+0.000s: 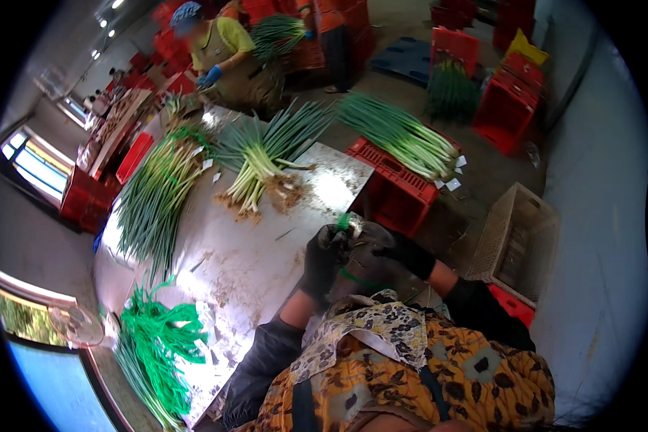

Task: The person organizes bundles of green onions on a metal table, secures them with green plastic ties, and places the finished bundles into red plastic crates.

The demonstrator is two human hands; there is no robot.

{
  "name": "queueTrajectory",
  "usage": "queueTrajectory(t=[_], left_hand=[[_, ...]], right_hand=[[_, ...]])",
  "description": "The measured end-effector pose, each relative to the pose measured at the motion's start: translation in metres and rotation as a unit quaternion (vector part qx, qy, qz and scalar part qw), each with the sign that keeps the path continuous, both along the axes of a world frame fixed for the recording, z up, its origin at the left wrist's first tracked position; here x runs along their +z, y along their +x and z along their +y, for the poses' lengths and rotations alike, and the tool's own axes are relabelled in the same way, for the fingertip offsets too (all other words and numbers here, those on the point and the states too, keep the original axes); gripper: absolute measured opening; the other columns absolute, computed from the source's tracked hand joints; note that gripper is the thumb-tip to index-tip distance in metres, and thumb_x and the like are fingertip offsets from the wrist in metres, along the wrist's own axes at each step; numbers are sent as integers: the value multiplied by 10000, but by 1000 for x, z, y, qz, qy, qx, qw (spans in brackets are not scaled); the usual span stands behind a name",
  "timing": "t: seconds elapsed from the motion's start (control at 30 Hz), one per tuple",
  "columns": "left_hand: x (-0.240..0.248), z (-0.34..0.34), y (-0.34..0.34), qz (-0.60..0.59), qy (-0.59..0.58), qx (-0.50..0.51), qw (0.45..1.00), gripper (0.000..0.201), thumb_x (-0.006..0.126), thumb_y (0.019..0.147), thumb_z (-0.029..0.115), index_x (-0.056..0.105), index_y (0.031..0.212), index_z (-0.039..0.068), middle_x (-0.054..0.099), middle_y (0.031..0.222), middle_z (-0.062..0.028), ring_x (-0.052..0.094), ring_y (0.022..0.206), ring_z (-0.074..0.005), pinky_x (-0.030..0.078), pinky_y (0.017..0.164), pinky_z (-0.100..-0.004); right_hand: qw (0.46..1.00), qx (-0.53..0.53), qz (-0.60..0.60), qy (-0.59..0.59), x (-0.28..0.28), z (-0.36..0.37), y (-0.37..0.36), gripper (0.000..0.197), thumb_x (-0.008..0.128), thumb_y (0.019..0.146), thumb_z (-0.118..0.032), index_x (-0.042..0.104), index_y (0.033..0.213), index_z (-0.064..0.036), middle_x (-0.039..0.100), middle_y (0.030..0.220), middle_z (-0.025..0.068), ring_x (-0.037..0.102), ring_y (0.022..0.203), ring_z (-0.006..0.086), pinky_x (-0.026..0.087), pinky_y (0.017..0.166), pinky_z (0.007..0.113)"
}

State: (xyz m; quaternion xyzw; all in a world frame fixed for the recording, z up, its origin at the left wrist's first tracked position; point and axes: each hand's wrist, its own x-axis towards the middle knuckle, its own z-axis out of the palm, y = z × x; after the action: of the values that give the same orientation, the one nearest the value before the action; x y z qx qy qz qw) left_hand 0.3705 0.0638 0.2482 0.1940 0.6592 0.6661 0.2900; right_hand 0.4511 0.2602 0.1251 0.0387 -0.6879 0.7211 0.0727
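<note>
One green strip [343, 221] pokes up from the black-gloved left hand [325, 253], closed around it near the right edge of a metal table [273, 245]. The right hand [403, 252] is just right, blurred; its grip cannot be told. Farther off, green onions [255, 162] lie on the table.

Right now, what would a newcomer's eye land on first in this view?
Probably the bright green tangle of strips at the lower left of the pale table. Next come the long green onions bunched farther up it, with another pile on a red crate beyond its right edge. Near the centre are the dark-gloved left hand and right hand.
</note>
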Motion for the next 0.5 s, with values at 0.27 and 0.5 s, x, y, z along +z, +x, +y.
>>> queueTrajectory(t=[0.27,0.5], left_hand=[[-7,28,37,87,4,41,995,104,536,915,95,633,917,59,558,674,59,455,554,-26,355,482,-197],[5,31,21,257,-43,199,945,172,518,953,184,599,848,76,489,595,45,418,488,-43,324,441,-217]], right_hand=[[927,-255,177,210,124,-35,17,161,671,793,-147,672,894,-21,666,812,138,656,737,282,511,656,347],[922,-183,104,324,120,-58,46,132,672,796,-168,653,815,-38,624,717,147,617,649,296,482,593,364]])
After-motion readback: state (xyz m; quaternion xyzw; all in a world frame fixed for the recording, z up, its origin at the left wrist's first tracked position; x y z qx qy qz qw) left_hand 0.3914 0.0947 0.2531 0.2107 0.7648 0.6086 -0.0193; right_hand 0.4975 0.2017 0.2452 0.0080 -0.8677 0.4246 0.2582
